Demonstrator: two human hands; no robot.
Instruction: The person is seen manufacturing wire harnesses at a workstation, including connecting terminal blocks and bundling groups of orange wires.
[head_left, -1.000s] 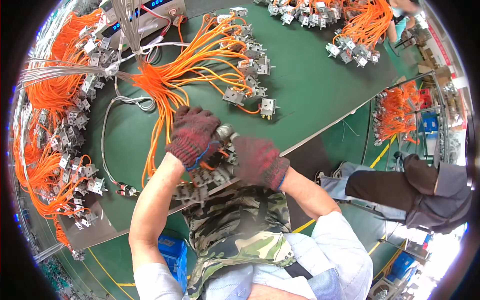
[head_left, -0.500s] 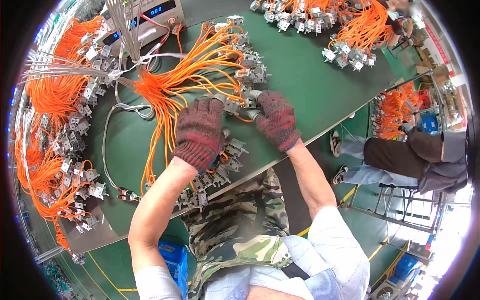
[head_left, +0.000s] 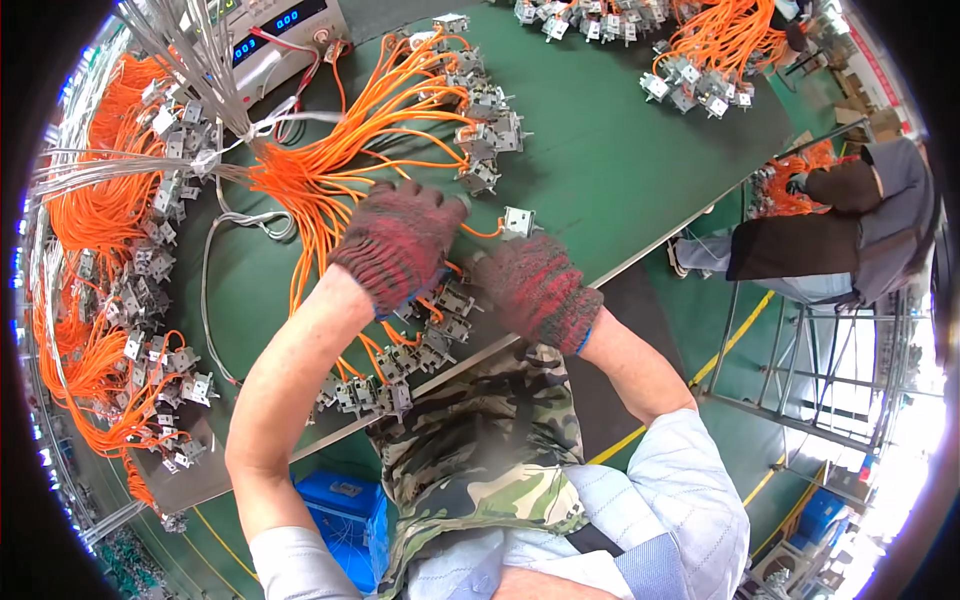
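Observation:
I wear dark red and grey knit gloves. My left hand (head_left: 400, 240) is over the orange wires (head_left: 300, 175) in front of me, fingers curled; anything in its grip is hidden. My right hand (head_left: 540, 295) is beside it, close to the table's front edge, with bent fingers pointing left; their tips are partly blurred. Just beyond the right hand lies a small metal part (head_left: 518, 222) on an orange wire, touched by no fingers that I can see. Similar metal parts (head_left: 480, 130) end the wires at the far side, and another row (head_left: 425, 345) curves along the near edge.
Grey cables (head_left: 215, 80) tie into the wire bundle. A bench power supply (head_left: 285, 45) stands at the back left. More orange wire bundles (head_left: 110, 210) fill the left side, others (head_left: 720, 50) the far right. A blue bin (head_left: 345, 515) sits below; a co-worker (head_left: 810, 235) is at right.
My right hand has come down and left, away from the metal part it was at, which now lies uncovered. My left hand has shifted slightly left. The co-worker has moved.

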